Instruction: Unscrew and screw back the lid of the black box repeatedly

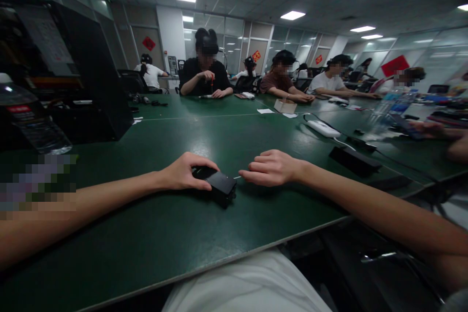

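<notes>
My left hand (186, 171) is closed around a small black rectangular box (224, 183), thumb on the near side and fingers on the far side. The box is tilted slightly, and a small tab shows at its right end. Just right of the box, my right hand (272, 168) is closed with the fingers curled in. A thin, pale, metallic-looking rod (237, 177) sticks out from its fingertips toward the box's right end. The rest of the rod is hidden in the hand, and I cannot tell whether its tip touches the box.
A black computer case (95, 68) and a water bottle (32, 117) stand at the left of the green table (175, 234). A white power strip (321, 128), cables and a long black box (354, 160) lie right. Several people sit across; one person (204, 70) holds a screwdriver.
</notes>
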